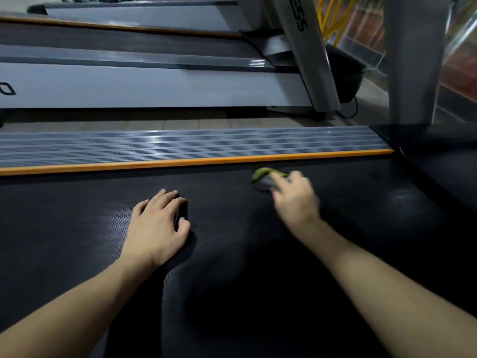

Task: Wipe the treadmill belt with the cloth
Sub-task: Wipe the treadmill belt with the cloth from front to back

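The treadmill belt (232, 254) is a dark, finely textured surface whose long axis runs left to right across the view, parallel to the orange strip (180, 161) and the ribbed grey side rail (180, 144) beyond it. The left hand (157, 226) lies palm down on the belt, fingers spread flat and pointing away toward the rail, with nothing in its grip. The right hand (294, 197), blurred, presses a bunched green and grey cloth (265, 178) onto the belt close to the orange strip, near the end where the belt meets the black motor cover (444, 161). Its grip is closed over the cloth, which sticks out past the fingertips toward the rail. Beyond the rail, across a strip of tiled floor (180, 124), stands another treadmill (154, 83), set parallel.
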### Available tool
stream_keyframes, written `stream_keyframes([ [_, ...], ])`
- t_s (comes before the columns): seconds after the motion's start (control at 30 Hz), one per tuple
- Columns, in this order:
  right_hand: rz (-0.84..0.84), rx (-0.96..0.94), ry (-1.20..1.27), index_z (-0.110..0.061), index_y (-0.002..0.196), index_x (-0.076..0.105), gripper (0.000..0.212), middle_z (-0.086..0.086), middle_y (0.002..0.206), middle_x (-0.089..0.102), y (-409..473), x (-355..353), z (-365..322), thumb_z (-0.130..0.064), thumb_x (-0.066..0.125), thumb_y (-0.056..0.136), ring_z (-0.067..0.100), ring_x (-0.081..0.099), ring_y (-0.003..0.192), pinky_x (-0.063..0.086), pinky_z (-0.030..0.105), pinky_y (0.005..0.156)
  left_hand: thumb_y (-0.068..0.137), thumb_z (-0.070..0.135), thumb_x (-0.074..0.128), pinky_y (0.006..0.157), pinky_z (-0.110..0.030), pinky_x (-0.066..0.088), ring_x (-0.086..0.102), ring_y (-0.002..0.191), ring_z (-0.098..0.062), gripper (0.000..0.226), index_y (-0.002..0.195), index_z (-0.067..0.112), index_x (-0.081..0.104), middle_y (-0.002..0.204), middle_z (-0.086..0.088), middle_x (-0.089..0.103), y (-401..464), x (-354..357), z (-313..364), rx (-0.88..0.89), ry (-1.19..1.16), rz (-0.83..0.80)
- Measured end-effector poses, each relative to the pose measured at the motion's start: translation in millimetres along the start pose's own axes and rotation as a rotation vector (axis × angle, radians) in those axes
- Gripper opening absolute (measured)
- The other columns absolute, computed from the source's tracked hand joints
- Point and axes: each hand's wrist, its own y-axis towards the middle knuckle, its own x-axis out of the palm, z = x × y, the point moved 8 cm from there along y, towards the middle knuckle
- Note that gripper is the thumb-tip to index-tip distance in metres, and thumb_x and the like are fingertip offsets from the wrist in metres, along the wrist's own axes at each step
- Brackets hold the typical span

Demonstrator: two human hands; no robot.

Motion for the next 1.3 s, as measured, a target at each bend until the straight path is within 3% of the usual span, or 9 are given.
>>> stream_keyframes([
  [0.1, 0.019, 0.309, -0.055, -0.019, 0.118, 0.069, 0.036, 0.020, 0.096, 0.055, 3.0, 0.5, 69.8, -0.025, 0.074, 0.083, 0.043, 0.056, 0.082, 0.052, 0.045, 0.073, 0.083, 0.044, 0.038, 0.117, -0.043, 0.025, 0.034, 0.148, -0.013, 0.050, 0.124, 0.030, 0.062, 0.146, 0.009, 0.053, 0.9, 0.8, 0.8, -0.001, -0.009, -0.003],
  [0.17, -0.015, 0.390, -0.072, -0.017, 0.119, 0.069, 0.037, 0.021, 0.100, 0.055, 2.3, 11.9, 37.1, -0.029, 0.073, 0.084, 0.042, 0.055, 0.084, 0.048, 0.043, 0.076, 0.083, 0.044, 0.039, 0.117, -0.042, 0.024, 0.033, 0.148, -0.013, 0.049, 0.124, 0.030, 0.062, 0.147, 0.009, 0.053, 0.3, 0.8, 0.7, -0.006, -0.015, -0.009],
  [0.37, -0.205, -0.038, 0.088, -0.027, 0.131, 0.055, 0.038, 0.011, 0.107, 0.049, 1.4, 26.4, -107.6, -0.041, 0.056, 0.095, 0.030, 0.050, 0.094, 0.049, 0.041, 0.077, 0.083, 0.044, 0.037, 0.118, -0.043, 0.024, 0.033, 0.148, -0.012, 0.052, 0.125, 0.028, 0.062, 0.147, 0.008, 0.052, 0.9, -1.2, -0.7, -0.009, -0.009, -0.011],
  [0.47, -0.061, -0.047, -0.003, -0.027, 0.122, 0.063, 0.035, 0.011, 0.097, 0.052, 2.9, 9.0, -34.3, -0.040, 0.050, 0.091, 0.035, 0.054, 0.085, 0.052, 0.043, 0.068, 0.083, 0.044, 0.037, 0.118, -0.043, 0.022, 0.032, 0.148, -0.012, 0.052, 0.126, 0.027, 0.062, 0.148, 0.008, 0.052, -1.3, -1.7, -0.6, -0.012, -0.007, -0.007],
  [0.63, -0.070, 0.385, -0.099, -0.018, 0.124, 0.064, 0.035, 0.021, 0.106, 0.053, 6.2, 5.5, 52.9, -0.028, 0.065, 0.091, 0.042, 0.053, 0.091, 0.046, 0.045, 0.079, 0.083, 0.044, 0.039, 0.119, -0.043, 0.022, 0.032, 0.148, -0.012, 0.050, 0.124, 0.027, 0.061, 0.147, 0.008, 0.052, 0.2, -0.6, 0.6, -0.016, -0.026, -0.002],
  [0.83, -0.272, -0.031, 0.066, -0.021, 0.132, 0.051, 0.037, 0.014, 0.114, 0.048, 9.6, 35.4, -142.6, -0.030, 0.055, 0.096, 0.034, 0.049, 0.101, 0.044, 0.043, 0.083, 0.083, 0.043, 0.041, 0.118, -0.043, 0.024, 0.033, 0.147, -0.011, 0.047, 0.123, 0.029, 0.062, 0.146, 0.009, 0.053, -0.1, -0.6, -0.4, -0.012, -0.022, 0.014],
  [0.93, -0.291, -0.201, 0.094, -0.026, 0.130, 0.052, 0.034, 0.012, 0.109, 0.048, 13.0, 27.2, -130.1, -0.029, 0.054, 0.096, 0.034, 0.050, 0.098, 0.045, 0.043, 0.077, 0.083, 0.043, 0.040, 0.118, -0.043, 0.024, 0.034, 0.147, -0.012, 0.049, 0.123, 0.029, 0.062, 0.146, 0.008, 0.053, -0.8, -1.0, 0.0, -0.002, -0.013, 0.013],
  [1.13, -0.152, 0.354, -0.093, -0.027, 0.131, 0.057, 0.034, 0.017, 0.115, 0.049, 21.1, 1.5, 81.5, -0.033, 0.054, 0.097, 0.039, 0.051, 0.106, 0.046, 0.048, 0.092, 0.083, 0.044, 0.040, 0.119, -0.044, 0.022, 0.031, 0.148, -0.012, 0.047, 0.123, 0.030, 0.061, 0.147, 0.009, 0.052, 0.1, 0.4, 0.1, -0.008, -0.020, 0.004],
  [1.3, -0.193, 0.283, -0.007, -0.023, 0.116, 0.061, 0.023, 0.015, 0.110, 0.053, 14.9, 23.7, -47.8, -0.026, 0.056, 0.093, 0.035, 0.054, 0.098, 0.045, 0.042, 0.084, 0.083, 0.042, 0.040, 0.118, -0.043, 0.024, 0.032, 0.147, -0.011, 0.044, 0.120, 0.031, 0.061, 0.145, 0.010, 0.053, 0.1, -1.5, 0.4, -0.017, -0.028, -0.003],
])
